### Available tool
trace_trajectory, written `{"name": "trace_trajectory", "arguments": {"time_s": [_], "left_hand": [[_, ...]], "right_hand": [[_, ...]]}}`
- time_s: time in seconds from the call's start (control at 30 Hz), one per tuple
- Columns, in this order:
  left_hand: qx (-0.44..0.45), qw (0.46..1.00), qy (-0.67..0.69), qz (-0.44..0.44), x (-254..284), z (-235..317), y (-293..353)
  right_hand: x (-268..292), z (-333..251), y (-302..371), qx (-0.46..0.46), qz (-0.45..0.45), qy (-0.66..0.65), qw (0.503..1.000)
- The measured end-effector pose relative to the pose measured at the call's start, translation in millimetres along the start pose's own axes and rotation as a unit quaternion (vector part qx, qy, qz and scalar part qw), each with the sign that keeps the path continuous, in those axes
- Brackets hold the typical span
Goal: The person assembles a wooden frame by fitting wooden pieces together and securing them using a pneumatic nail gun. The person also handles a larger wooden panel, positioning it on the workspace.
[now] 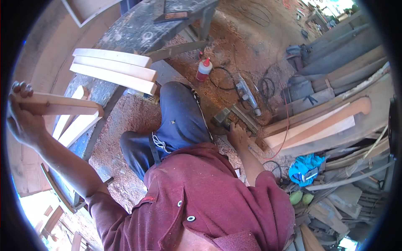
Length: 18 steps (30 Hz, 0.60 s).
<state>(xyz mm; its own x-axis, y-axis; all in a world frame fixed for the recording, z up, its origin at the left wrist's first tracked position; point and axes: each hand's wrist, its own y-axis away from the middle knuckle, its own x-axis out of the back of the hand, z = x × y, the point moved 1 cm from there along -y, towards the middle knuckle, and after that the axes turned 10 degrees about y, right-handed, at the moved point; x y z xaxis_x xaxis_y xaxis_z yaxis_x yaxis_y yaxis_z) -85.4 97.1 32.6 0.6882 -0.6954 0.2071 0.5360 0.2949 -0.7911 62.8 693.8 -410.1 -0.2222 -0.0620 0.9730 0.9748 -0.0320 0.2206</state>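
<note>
1. While the person's L hand (26, 121) is up at far L, it has one end of a long, narrow, light-brown wooden strip (63, 109) in its grasp; fingers are curled over that end, pinching the wood.
2. Strip's look: bare, unpainted wood, slim & squared, w/ two long faces showing, one paler tan, other pinker brown. Poss. a slight bow, but lens bends edges, so can't tell.
3. Strip's loc.: L side of view, at the grey-blue, stained workbench (138, 31); its free end points R, right by the tips of two cream-coloured wooden pieces (81, 126). Can't tell if they touch.
4. Farther up the bench, three cream, gently curved wooden lengths (113, 69) lie side by side, R ends poking past the edge.
5. R hand (238, 136) is down low, R of the navy trousers (182, 111), at a boxy olive-&-grey tool (226, 115). Fingers there partly hidden; can't tell if they're wrapped or just resting.
6. Near that tool, on the brown, shavings-strewn floor (234, 46): a silver-grey, elongated power tool (248, 95) among dark cords, plus a white-&-red plastic bottle w/ red cap (204, 70).
7. Over R, a brown, hook-ended wooden piece (326, 124) lies on a cream board; bright-blue plastic bag (305, 167) sits below it in view.
</note>
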Motion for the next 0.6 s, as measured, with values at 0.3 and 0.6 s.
{"name": "trace_trajectory", "arguments": {"time_s": [0.3, 0.6], "left_hand": [[-0.003, 0.968, 0.248, 0.041, -54, 47, 12], [0.005, 0.950, 0.310, 0.017, -53, 64, 9]], "right_hand": [[-48, -28, -9, 0.062, 0.099, -0.013, 0.993], [-58, -8, -44, 0.113, -0.059, 0.054, 0.990]]}}
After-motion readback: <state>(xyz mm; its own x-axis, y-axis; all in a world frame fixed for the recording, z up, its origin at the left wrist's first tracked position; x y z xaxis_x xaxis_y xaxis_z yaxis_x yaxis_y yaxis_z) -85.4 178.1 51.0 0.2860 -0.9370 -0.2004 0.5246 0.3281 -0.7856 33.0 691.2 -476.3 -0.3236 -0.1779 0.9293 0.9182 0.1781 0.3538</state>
